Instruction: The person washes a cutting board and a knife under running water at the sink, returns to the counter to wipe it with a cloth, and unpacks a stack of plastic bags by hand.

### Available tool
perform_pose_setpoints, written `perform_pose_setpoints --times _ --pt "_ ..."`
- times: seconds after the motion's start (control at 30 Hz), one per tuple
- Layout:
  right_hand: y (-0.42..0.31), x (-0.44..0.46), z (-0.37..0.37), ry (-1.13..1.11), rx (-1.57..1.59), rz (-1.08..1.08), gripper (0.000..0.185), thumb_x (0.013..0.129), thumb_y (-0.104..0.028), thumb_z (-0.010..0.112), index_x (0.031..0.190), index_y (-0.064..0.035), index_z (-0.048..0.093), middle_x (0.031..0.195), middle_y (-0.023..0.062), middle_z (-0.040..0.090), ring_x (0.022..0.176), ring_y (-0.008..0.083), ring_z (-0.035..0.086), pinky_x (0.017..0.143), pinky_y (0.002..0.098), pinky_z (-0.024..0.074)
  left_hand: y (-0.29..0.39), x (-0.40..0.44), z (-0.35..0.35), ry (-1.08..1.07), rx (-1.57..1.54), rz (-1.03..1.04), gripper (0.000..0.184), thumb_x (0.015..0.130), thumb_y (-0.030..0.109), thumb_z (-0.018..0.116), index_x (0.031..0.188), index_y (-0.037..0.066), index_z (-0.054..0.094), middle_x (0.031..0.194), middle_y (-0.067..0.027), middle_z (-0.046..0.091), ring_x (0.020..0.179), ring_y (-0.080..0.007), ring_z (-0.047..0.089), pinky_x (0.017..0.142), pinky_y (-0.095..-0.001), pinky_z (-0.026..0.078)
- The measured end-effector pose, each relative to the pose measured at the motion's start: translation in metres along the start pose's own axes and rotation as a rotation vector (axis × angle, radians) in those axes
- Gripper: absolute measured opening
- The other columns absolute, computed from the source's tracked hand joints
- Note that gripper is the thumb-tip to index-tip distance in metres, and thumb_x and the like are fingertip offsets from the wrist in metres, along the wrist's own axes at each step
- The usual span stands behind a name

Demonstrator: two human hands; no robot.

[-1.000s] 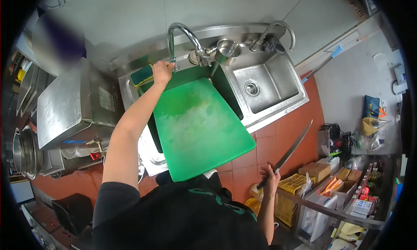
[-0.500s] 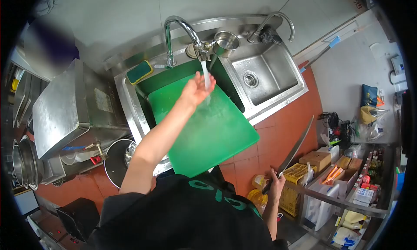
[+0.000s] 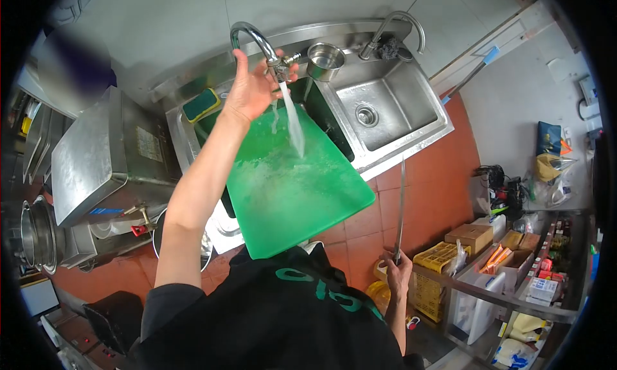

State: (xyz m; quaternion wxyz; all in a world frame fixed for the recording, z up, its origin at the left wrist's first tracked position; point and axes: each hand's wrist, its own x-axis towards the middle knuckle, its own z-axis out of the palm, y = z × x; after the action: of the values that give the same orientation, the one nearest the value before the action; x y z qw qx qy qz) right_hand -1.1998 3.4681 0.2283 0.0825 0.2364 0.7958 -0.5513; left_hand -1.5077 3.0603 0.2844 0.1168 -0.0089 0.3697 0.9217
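- Left sink: green board poking out, water splashing it.
- Metal pot near the tap.
- Left hand spread wide.
- Right hand holding a knife.

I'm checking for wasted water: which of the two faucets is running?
The left faucet, beside the left hand: water pours from it onto the green cutting board. The right faucet, by the right basin, shows no stream.

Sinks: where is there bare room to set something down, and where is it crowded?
Bare: the right basin around its drain, inside its rim; also the board at its near end, between water and shirt. Crowded: along the back, where left hand, running tap, pot and second tap bunch up. In front, the right hand holds a knife.
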Motion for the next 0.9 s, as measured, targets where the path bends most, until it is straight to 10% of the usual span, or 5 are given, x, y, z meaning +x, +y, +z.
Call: perform_pose_setpoints --times 0.17,0.27,0.5,0.7,0.9 --pt "0.005 0.005 -0.006 -0.008 0.058 0.011 0.023 0.084 -0.008 0.063 0.104 0.0032 0.065 0.081 0.0088 0.066 0.069 0.0138 0.062 0.060 0.0257 0.0512 0.032 -0.002 0.014 0.028 0.264 0.111 0.026 0.091 0.038 0.058 0.105 0.016 0.057 0.114 -0.0049 0.064 0.098 -0.0130 0.055 0.084 -0.0317 0.039" --pt "0.003 0.009 -0.008 0.012 0.030 -0.006 0.023 0.085 -0.010 0.060 0.105 0.0013 0.064 0.078 0.0079 0.067 0.059 0.0094 0.059 0.051 0.0211 0.0370 0.047 -0.015 -0.002 0.097 0.412 0.094 0.023 0.092 0.036 0.059 0.100 0.014 0.058 0.110 -0.0061 0.066 0.099 -0.0147 0.057 0.082 -0.0346 0.042" --pt "-0.001 0.009 -0.014 -0.008 0.057 -0.017 0.022 0.084 -0.013 0.065 0.102 0.0005 0.065 0.073 0.0041 0.065 0.056 0.0079 0.056 0.051 0.0208 0.0377 0.093 -0.054 -0.034 0.162 0.713 0.133 0.028 0.096 0.031 0.052 0.100 0.004 0.058 0.106 -0.0146 0.065 0.096 -0.0227 0.062 0.091 -0.0355 0.047" --pt "-0.059 0.009 -0.013 -0.099 -0.536 -0.278 0.024 0.081 -0.018 0.071 0.095 0.0000 0.062 0.063 0.0115 0.057 0.059 0.0142 0.059 0.053 0.0338 0.0435 0.101 -0.056 -0.037 0.222 0.814 0.216 0.027 0.097 0.029 0.051 0.097 0.003 0.058 0.096 -0.0138 0.068 0.089 -0.0172 0.064 0.078 -0.0297 0.051" --pt "-0.105 0.050 0.062 -0.605 -0.313 -0.462 0.029 0.090 -0.026 0.058 0.098 0.0018 0.058 0.069 0.0182 0.054 0.053 0.0250 0.055 0.055 0.0347 0.0465 0.074 -0.052 -0.018 0.253 0.803 0.208 0.028 0.094 0.032 0.056 0.102 0.006 0.058 0.094 -0.0100 0.069 0.082 -0.0130 0.062 0.071 -0.0264 0.048"
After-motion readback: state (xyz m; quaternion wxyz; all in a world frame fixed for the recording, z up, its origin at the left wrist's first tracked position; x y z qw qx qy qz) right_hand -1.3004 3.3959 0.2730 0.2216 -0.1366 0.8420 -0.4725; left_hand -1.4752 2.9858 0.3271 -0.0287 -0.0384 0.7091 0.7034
